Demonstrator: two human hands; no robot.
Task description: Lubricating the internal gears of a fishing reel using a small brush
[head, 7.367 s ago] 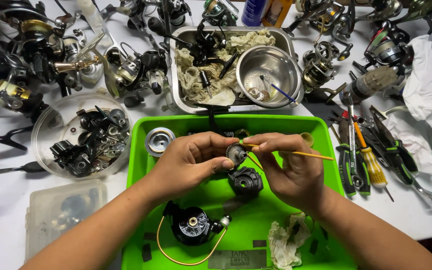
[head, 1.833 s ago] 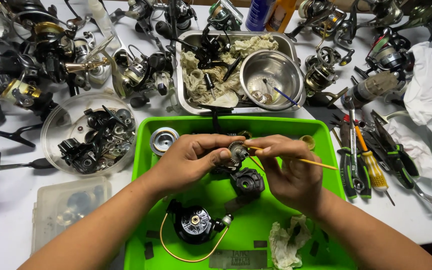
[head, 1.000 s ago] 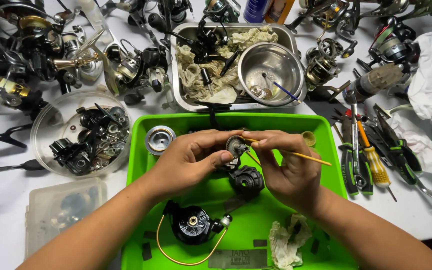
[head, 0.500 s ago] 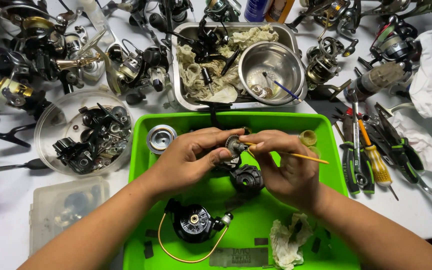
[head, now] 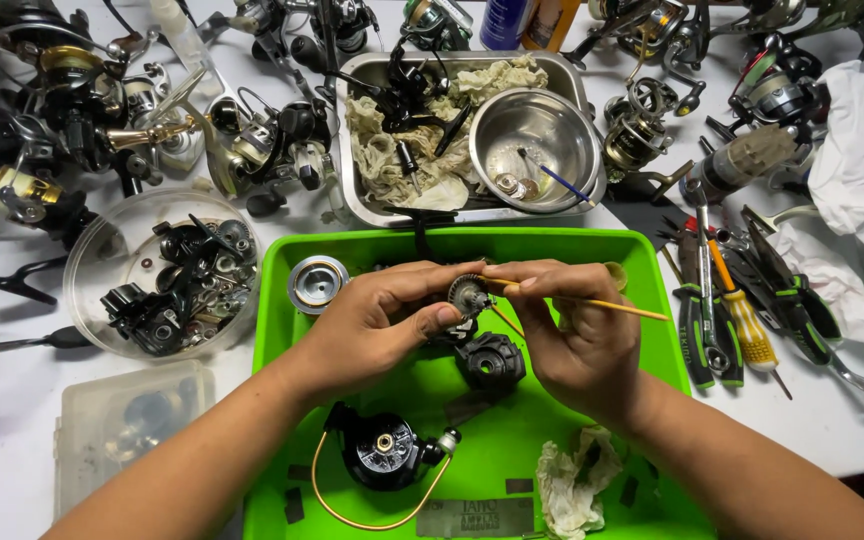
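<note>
My left hand (head: pixel 377 322) pinches a small round metal gear (head: pixel 468 294) above a bright green tray (head: pixel 277 340). In my right hand (head: pixel 572 335) I grip a thin yellow-handled brush (head: pixel 607 305), with its tip against the gear. Just below the gear a black reel housing part (head: pixel 490 362) lies in the tray. A black reel body with a gold wire bail (head: pixel 384 458) sits at the tray's front. A silver spool (head: pixel 317 283) rests in the tray's far left corner, and a crumpled rag (head: pixel 572 480) lies at the front right.
Behind the tray stands a steel pan (head: pixel 357 200) with rags, black parts and a steel bowl (head: pixel 537 150). A clear bowl of black parts (head: pixel 167 275) and a plastic box (head: pixel 122 425) sit left. Screwdrivers and pliers (head: pixel 737 315) lie right. Several fishing reels (head: pixel 102 100) crowd the back.
Both hands stay together over the tray on the gear. The brush has made only small shifts against it; nothing else has moved.
</note>
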